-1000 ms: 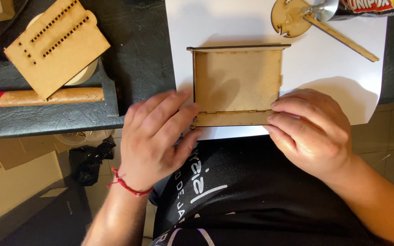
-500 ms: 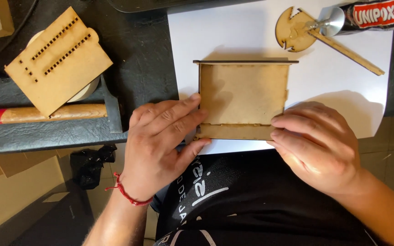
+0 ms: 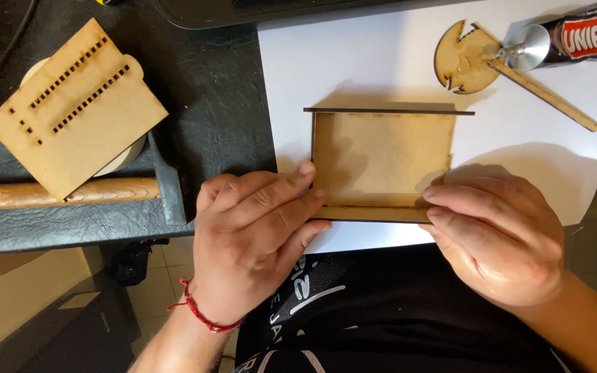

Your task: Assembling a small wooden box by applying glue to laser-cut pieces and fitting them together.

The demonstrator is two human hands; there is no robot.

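Looks like the person is pressing a glued wall onto the wooden box [image 3: 381, 162] sitting on the white paper [image 3: 354, 62], left hand [image 3: 253, 249] at 8 o'clock and right hand [image 3: 495, 235] at 4 o'clock, both flat with fingers together against the near edge, so holding steady pressure probably comes next.

looks like a home hobby bench, a craft corner rather than a factory floor: black leather-look desk top [image 3: 215, 90], white sheet of paper [image 3: 354, 62] as a work mat, laser-cut slotted wooden panel [image 3: 77, 110] at ten o'clock, a hammer [image 3: 70, 195] below it, glue tube [image 3: 575, 38] and notched wooden disc [image 3: 468, 59] at one o'clock, tiled floor [image 3: 167, 276] at seven o'clock
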